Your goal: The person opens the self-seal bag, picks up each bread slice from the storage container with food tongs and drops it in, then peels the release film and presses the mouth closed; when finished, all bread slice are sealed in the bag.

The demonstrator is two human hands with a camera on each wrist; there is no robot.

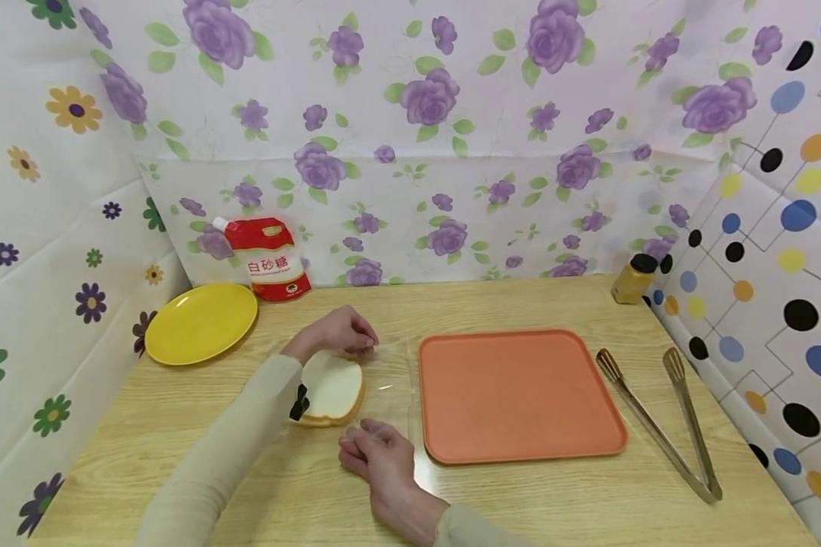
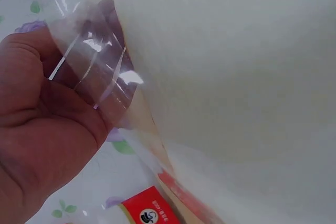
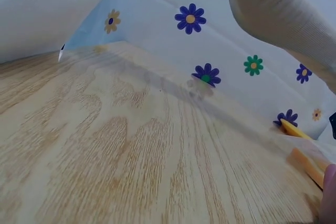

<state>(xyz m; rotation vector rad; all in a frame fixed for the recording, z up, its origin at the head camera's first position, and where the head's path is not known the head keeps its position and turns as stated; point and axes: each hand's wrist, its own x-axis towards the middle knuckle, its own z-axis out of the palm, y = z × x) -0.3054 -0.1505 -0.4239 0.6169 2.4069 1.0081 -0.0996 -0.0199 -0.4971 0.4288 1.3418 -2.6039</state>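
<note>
A slice of white bread [image 1: 333,387] lies inside a clear plastic bag [image 1: 391,387] on the table, left of the orange tray. At the bag's far edge, my left hand [image 1: 345,332] pinches the film with curled fingers. The left wrist view shows the shiny plastic [image 2: 97,45] covering those fingers, with the pale bread [image 2: 226,87] close beside them. My right hand [image 1: 388,462] is at the near edge of the bag, fingers curled, pinching the film. Only a sliver of a right finger [image 3: 329,195] enters the right wrist view.
An orange tray [image 1: 520,396] lies right of the bag, then metal tongs [image 1: 664,437] spread apart. A yellow plate [image 1: 201,324] and a red-and-white sugar pouch [image 1: 270,258] are at the back left. A small black-capped jar [image 1: 633,279] stands at the back right. Patterned cloth surrounds the table.
</note>
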